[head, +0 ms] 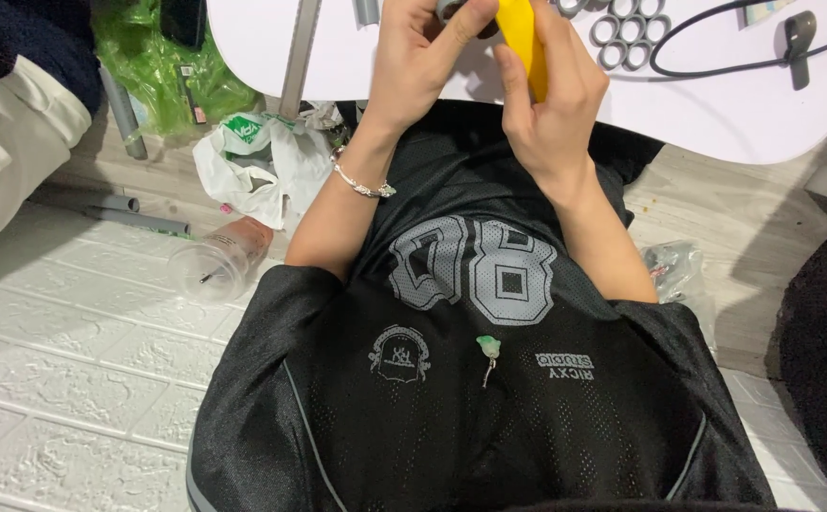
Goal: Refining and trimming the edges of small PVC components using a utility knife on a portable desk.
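Hands meet at the white surface (717, 114) edge: right hand (551, 90) curls around a yellow tool (520, 33), left hand (423, 57) pinches a grey ring (451, 9) beside it; more grey rings (627, 28) lie right of the tool

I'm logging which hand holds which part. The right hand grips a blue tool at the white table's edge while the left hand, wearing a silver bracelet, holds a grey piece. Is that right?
Not quite: the tool in the right hand is yellow, not blue, as the head view shows. The rest stands: the left hand, wearing a silver bracelet, holds a grey piece at the white table's edge.
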